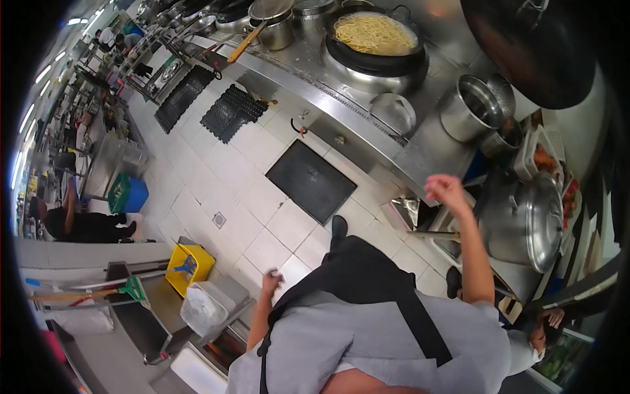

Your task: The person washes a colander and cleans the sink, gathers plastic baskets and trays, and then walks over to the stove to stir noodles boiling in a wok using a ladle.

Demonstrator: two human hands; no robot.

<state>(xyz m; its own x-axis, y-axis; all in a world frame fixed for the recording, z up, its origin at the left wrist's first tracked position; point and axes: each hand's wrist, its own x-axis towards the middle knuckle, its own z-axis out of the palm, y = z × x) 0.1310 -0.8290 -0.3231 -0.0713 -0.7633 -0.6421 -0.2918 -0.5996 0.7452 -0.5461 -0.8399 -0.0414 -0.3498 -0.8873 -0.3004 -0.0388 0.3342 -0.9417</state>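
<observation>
My right hand is raised near the corner of the steel cooking counter, with its fingers loosely bent and slightly apart. Nothing shows in it. Below and beyond it are a foil-lined box and a large lidded steel pot. Down at my side, my left hand hangs over the tiled floor, fingers loosely curled and apart, with no object visible in it. On the counter, a wide black pan holds yellow noodles.
Steel pots and a basket of red food stand at right. A black mat lies on the floor. A yellow bucket and a grey bin are at left. Another person's hands show at lower right.
</observation>
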